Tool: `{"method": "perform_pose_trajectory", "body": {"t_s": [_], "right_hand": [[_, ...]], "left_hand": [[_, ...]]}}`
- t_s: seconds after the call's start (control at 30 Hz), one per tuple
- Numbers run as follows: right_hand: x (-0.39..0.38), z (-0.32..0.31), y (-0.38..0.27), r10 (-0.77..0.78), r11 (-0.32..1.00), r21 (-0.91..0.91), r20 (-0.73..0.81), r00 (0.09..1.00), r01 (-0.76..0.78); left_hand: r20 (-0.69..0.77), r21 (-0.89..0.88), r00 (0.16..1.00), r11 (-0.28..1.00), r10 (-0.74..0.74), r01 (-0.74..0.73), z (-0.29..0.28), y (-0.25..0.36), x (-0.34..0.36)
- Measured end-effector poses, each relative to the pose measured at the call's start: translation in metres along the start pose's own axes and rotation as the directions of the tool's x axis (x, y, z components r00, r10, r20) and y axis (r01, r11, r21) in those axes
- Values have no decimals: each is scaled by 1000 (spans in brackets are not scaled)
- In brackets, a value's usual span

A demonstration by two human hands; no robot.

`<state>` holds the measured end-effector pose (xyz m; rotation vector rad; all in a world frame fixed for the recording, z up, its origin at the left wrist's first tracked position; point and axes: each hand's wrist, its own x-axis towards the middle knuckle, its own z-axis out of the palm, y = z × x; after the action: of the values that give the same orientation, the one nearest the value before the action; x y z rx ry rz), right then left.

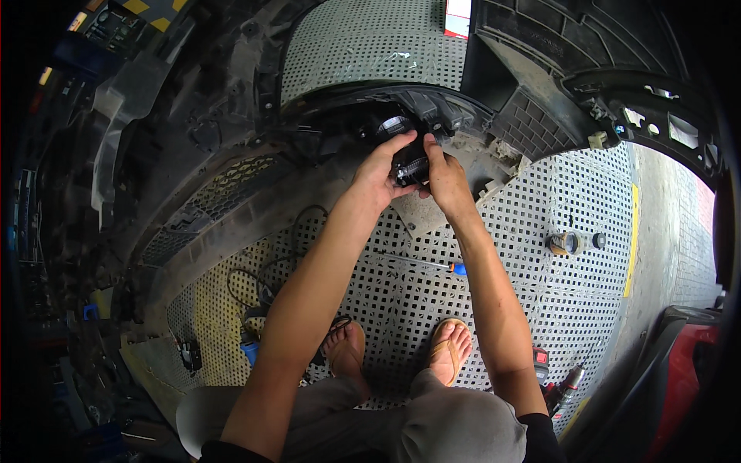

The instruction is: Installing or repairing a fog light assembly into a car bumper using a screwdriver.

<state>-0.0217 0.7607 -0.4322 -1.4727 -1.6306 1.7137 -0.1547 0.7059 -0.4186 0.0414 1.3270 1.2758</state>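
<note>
My left hand (pixel 374 174) and my right hand (pixel 448 179) come together at the upper middle, both closed on a small black part (pixel 412 168) with a shiny, glassy face. It looks like a lamp, but its exact kind is not clear. The thumbs lie along its top, and the fingers curl beneath it, partly hidden. Just behind the hands runs the dark plastic frame of a large car bumper (pixel 309 119). A second round shiny piece (pixel 392 125) shows in the bumper beside my left thumb. I cannot tell whether the held part touches the bumper.
On the perforated floor (pixel 525 309) lie a screwdriver with a blue handle (pixel 458 268), an open jar (pixel 568 244) and a dark lid (pixel 599 241). A power drill (pixel 569 383) lies at lower right, near a red and black object (pixel 687 355). Black cable (pixel 234 284) curls at left.
</note>
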Motion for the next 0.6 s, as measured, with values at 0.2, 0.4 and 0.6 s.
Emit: {"method": "perform_pose_trajectory", "body": {"t_s": [0.2, 0.4, 0.6], "right_hand": [[0, 7, 4, -16, 989, 149, -35, 999, 21], [5, 11, 9, -4, 988, 151, -57, 998, 13], [3, 7, 6, -26, 992, 126, -11, 1000, 27]], "left_hand": [[6, -21, 1000, 1000, 13, -13, 2, 0, -5], [33, -32, 999, 999, 21, -20, 2, -1, -6], [71, -18, 996, 998, 56, -55, -2, -4, -7]]}}
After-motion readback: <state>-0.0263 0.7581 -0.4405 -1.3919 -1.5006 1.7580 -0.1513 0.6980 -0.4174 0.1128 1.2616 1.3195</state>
